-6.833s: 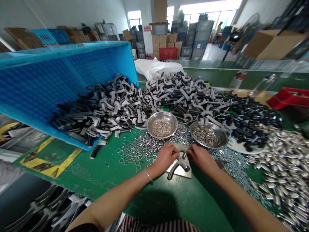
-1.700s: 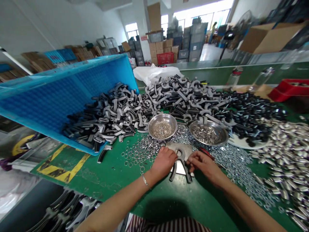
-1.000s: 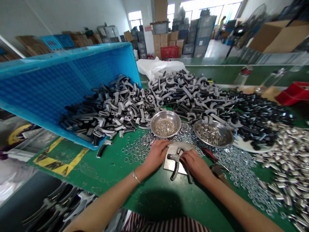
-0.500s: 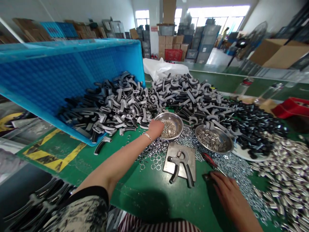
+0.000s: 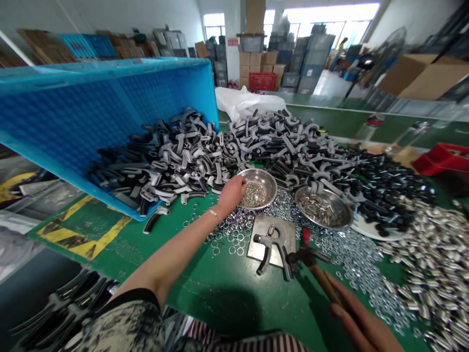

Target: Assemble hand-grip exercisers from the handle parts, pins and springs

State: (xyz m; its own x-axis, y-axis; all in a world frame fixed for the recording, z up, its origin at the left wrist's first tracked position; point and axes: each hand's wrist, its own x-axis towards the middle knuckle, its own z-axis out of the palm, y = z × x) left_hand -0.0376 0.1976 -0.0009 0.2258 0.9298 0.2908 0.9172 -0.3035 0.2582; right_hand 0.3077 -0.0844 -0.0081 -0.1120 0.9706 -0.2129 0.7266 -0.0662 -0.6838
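Observation:
My right hand (image 5: pixel 355 313) is wrapped round the wooden handle of a hammer (image 5: pixel 323 282), whose dark head is just right of a hand grip strengthener (image 5: pixel 273 243). That grey-and-black grip, with a small spring at its top, lies on a square metal plate (image 5: pixel 257 250). My left hand (image 5: pixel 232 192) is at the left rim of a steel bowl (image 5: pixel 271 190) of small metal pieces, fingers pinched together; whatever is between them is hidden. To the right, a second steel bowl (image 5: pixel 346 223) contains small metal pins. A red-handled tool (image 5: pixel 306 235) lies partly hidden behind the hammer.
A blue crate (image 5: pixel 110 98) lies tipped on the left, spilling grey-and-black handles (image 5: pixel 190 161). Loose metal rings (image 5: pixel 238 239) surround the plate. Black knobs (image 5: pixel 388 190) and shiny metal springs (image 5: pixel 436 264) are heaped on the right. A red bin (image 5: pixel 445 159) stands farther back.
My right hand has picked up the hammer and raised it beside the plate. My left hand has shifted slightly left and back at the bowl's rim.

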